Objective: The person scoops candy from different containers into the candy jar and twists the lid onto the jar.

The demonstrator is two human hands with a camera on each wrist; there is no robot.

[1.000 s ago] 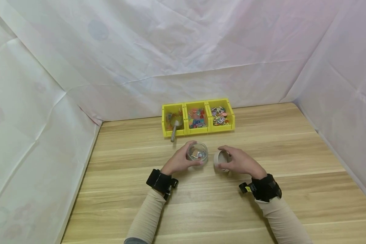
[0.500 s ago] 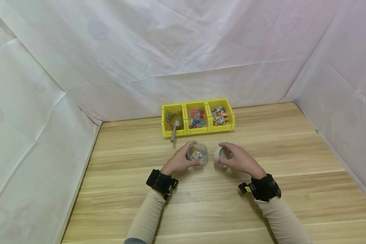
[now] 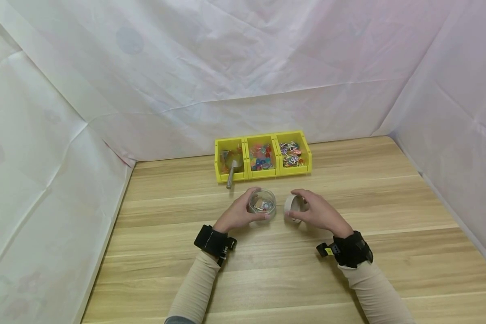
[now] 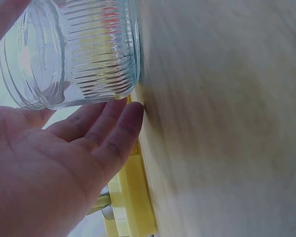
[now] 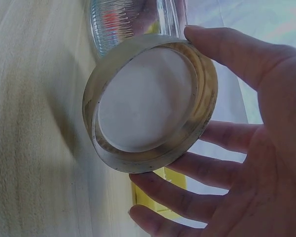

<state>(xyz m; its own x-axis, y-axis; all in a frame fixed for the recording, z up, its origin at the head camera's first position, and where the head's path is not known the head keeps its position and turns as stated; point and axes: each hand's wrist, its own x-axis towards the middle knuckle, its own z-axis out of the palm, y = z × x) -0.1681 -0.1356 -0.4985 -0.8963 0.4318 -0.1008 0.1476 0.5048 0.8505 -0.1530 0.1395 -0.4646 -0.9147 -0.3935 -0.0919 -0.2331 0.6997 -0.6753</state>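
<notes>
A clear ribbed glass jar (image 3: 264, 208) without a lid on it stands upright on the table, small colourful pieces inside. My left hand (image 3: 239, 212) holds it from the left, thumb in front and fingers round the back. In my right hand (image 3: 321, 214) is a round pale lid (image 3: 289, 208), gripped by its rim between thumb and fingers. The lid is tipped on edge just right of the jar and apart from it. Its hollow white inside (image 5: 147, 101) faces my right palm in the right wrist view.
Behind the jar stands a row of three yellow bins (image 3: 263, 174). The left bin holds a metal scoop (image 3: 231, 176), its handle over the front edge. Colourful beads (image 3: 261, 162) fill the middle one; striped lollipop-like pieces (image 3: 291, 155) the right. White cloth (image 3: 243, 67) hangs around the table.
The lid has shifted very slightly to the right and my right fingers have adjusted a little on its rim. My left hand and the jar have stayed in place.
</notes>
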